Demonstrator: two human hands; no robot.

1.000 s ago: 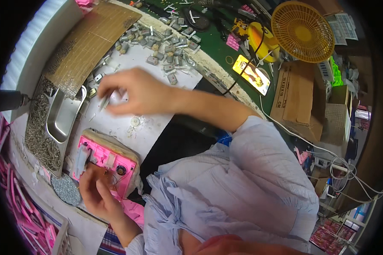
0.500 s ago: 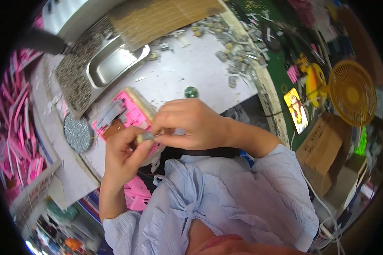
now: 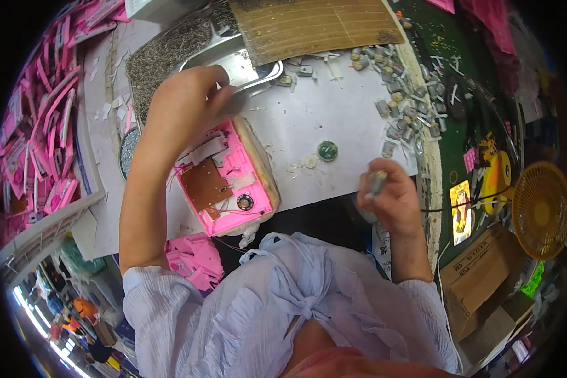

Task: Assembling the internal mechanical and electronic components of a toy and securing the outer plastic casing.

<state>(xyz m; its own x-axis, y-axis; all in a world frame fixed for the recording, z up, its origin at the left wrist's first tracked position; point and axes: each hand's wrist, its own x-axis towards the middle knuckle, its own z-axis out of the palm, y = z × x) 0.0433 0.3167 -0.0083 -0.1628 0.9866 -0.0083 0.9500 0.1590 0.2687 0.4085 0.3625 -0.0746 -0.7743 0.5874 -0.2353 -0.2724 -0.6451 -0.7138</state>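
My right hand [image 3: 394,198], above the table's near right edge, pinches a small grey motor [image 3: 377,183] between thumb and fingers. My left hand [image 3: 186,97] hangs over the near side of a shallow metal tray [image 3: 274,70], its fingers bent and blurred by motion, so any hold there is unclear. Under the left forearm, a pink plastic housing [image 3: 268,205] lies open on a pale cushion, with a brown board [image 3: 203,186], wires and a round black part [image 3: 245,202] inside. A green round piece [image 3: 327,150] and a small whitish disc [image 3: 310,161] lie between the hands.
Several loose motors [image 3: 394,104] are spread along the right side of the white table. A brown board [image 3: 321,28] covers its far side. Pink parts [image 3: 41,126] fill a crate at left. On the green surface are a lit phone [image 3: 461,211] and an orange basket [image 3: 542,208].
My hands have parted from over the pink housing. The left has gone up to the metal tray; the right has moved to the right, carrying the motor. The view has shifted too.
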